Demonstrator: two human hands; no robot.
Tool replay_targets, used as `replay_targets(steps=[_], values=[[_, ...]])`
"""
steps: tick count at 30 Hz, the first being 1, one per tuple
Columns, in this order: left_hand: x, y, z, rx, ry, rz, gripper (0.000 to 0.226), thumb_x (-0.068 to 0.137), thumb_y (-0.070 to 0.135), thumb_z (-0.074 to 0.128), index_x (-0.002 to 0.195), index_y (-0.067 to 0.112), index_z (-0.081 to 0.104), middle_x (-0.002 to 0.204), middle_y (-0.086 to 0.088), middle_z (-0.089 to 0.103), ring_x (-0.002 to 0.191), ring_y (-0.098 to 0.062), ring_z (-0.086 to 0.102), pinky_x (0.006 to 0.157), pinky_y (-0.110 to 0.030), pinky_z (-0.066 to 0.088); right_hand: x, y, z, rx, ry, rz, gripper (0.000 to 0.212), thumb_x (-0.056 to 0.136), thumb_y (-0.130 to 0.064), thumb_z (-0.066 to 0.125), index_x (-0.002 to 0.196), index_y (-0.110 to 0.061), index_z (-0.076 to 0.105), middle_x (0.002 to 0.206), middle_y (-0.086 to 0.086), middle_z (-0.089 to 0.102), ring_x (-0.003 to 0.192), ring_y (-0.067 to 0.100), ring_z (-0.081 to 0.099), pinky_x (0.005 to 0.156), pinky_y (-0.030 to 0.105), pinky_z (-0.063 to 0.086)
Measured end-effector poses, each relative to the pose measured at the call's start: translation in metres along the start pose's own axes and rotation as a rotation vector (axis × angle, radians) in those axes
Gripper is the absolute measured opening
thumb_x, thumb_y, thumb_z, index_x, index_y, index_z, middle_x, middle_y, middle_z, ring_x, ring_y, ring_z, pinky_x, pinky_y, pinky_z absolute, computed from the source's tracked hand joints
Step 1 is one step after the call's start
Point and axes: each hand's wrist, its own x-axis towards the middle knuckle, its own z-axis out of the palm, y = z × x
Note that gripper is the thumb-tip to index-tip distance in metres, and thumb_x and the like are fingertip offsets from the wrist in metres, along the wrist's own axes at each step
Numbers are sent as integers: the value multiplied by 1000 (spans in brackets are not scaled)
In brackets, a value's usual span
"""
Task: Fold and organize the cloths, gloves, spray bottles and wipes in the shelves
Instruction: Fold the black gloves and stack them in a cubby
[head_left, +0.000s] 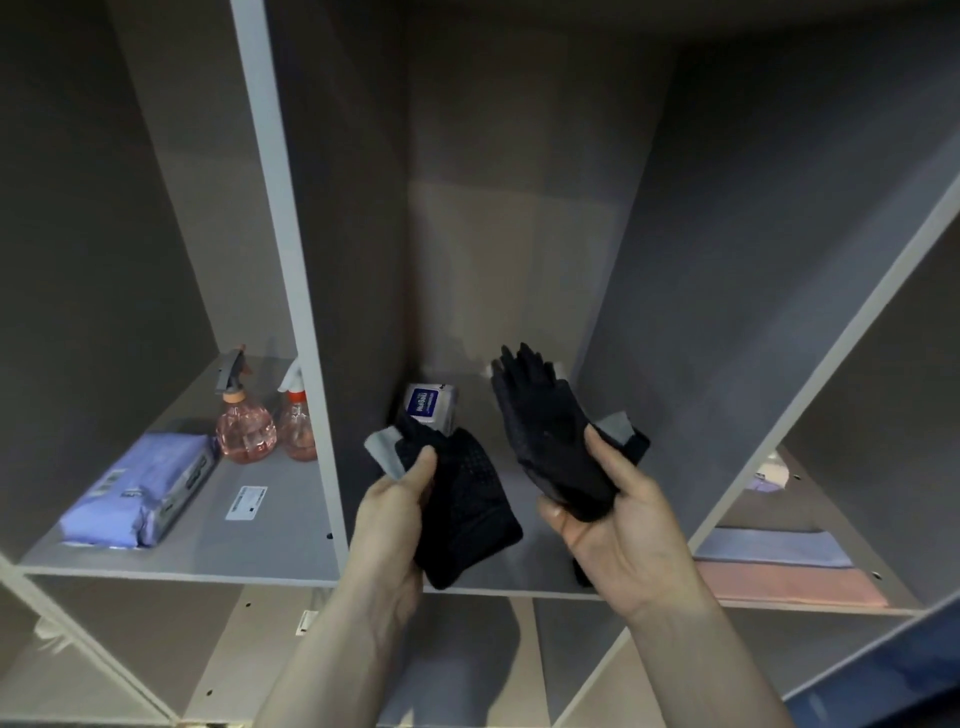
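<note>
Black knit gloves with grey cuffs, one (462, 499) gripped in our left hand (395, 525) and one (550, 441) in our right hand (618, 525), hang before the small white-and-blue wipes pack (430, 410); loose pinches risk dropping them.

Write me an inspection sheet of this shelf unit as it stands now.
Surface: grey shelf board, three compartments in view.
Job's things: two pink spray bottles upright and a purple wipes pack flat in the left compartment; small wipes pack at the back of the middle one; folded blue and pink cloths in the right one.
Clutter: white label on the left shelf.
Grips: left hand holds a black glove; right hand holds the other black glove, fingers pointing up.
Cables: nothing seen.
Surroundings: lower compartments, contents not clear.
</note>
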Motion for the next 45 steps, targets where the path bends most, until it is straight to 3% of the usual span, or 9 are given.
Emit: replay_targets(steps=[4,8,11,14,17,20,28,37,45], values=[[-6,-7,7,74,-147,15,30,94,31,55,101,4,68,94,-18,74,86,-29,72,72,-36,59,3,6,-3,-34,32,154,36,96,-33,46,112,-7,65,102,13,72,74,22,68,52,28,48],[-7,-11,6,316,3,338,7,87,16,67,94,14,66,88,-8,75,87,-27,71,80,-41,57,1,7,-7,92,49,198,37,98,-29,43,110,-3,65,100,16,71,78,24,62,54,27,48],[-11,-11,6,433,-7,511,36,86,12,68,116,31,59,98,20,71,98,-9,68,88,-31,54,-2,6,-10,143,9,190,38,98,-28,43,116,-2,63,106,17,71,81,24,66,58,28,55],[-17,-8,12,521,-23,654,80,91,2,57,145,50,23,105,60,43,100,29,48,89,-2,40,-4,5,-9,140,-31,157,39,98,-30,43,120,-3,62,112,16,70,84,23,70,67,30,58],[-12,-4,17,537,-17,720,59,92,-2,54,131,42,53,122,34,57,121,9,51,104,-13,38,-7,4,-8,154,-61,127,40,97,-30,43,121,-4,60,116,16,68,93,24,71,71,31,59],[-12,-4,19,464,-8,604,32,92,2,57,91,28,75,94,4,74,97,-15,68,90,-33,54,-10,4,-8,149,-84,121,41,98,-31,41,123,-4,59,117,16,68,99,24,70,73,32,60],[-16,-9,23,534,-98,484,26,76,22,79,99,30,70,97,9,73,103,-8,66,92,-32,52,-14,6,-2,88,-146,25,34,94,-23,50,122,-7,61,120,13,67,114,23,63,96,37,52],[-11,-7,15,563,-15,381,19,82,6,71,92,22,72,86,-3,75,82,-18,71,77,-36,59,-9,11,9,238,26,-7,24,94,-20,51,106,-6,66,96,13,75,80,19,73,62,25,58],[-19,-6,19,399,-135,277,9,83,6,67,78,14,67,72,-8,71,68,-23,66,65,-29,53,-6,7,-7,292,122,109,30,99,-20,43,113,-2,62,96,19,73,76,25,73,71,34,59]])
